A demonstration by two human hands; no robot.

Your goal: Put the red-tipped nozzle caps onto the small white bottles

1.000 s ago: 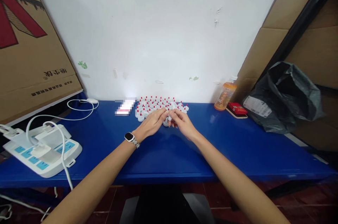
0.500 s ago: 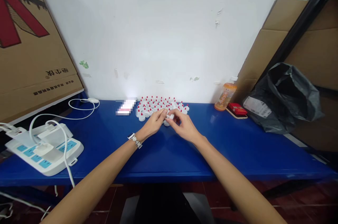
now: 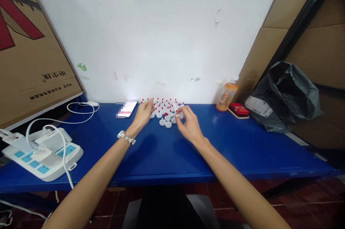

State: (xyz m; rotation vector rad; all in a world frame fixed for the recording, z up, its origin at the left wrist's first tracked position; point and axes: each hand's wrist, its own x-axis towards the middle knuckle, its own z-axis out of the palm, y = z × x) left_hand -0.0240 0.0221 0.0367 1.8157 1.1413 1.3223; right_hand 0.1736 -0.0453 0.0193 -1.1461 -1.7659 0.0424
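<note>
Many small white bottle caps [image 3: 162, 122], most with a red tip, stand in a cluster on the blue table by the wall. Several at the front show no red tip, and a few loose red tips [image 3: 166, 114] lie among them. At the cluster's left side is my left hand [image 3: 144, 114], fingers closed together; whatever they hold is hidden. My right hand [image 3: 190, 123], on the cluster's right side, pinches a white cap [image 3: 179, 115] between thumb and fingers.
A phone [image 3: 129, 109] lies left of the caps. Farther left is a white power strip [image 3: 48, 175] with cables. On the right stand an orange drink bottle [image 3: 226, 96], a red box [image 3: 238, 109] on a phone-like slab, and a grey plastic bag [image 3: 280, 96]. Cardboard [image 3: 40, 56] flanks both sides.
My hands were together over one white piece; now they are apart. The left has moved left to the cluster's edge, the right slightly right. The view has shifted a little.
</note>
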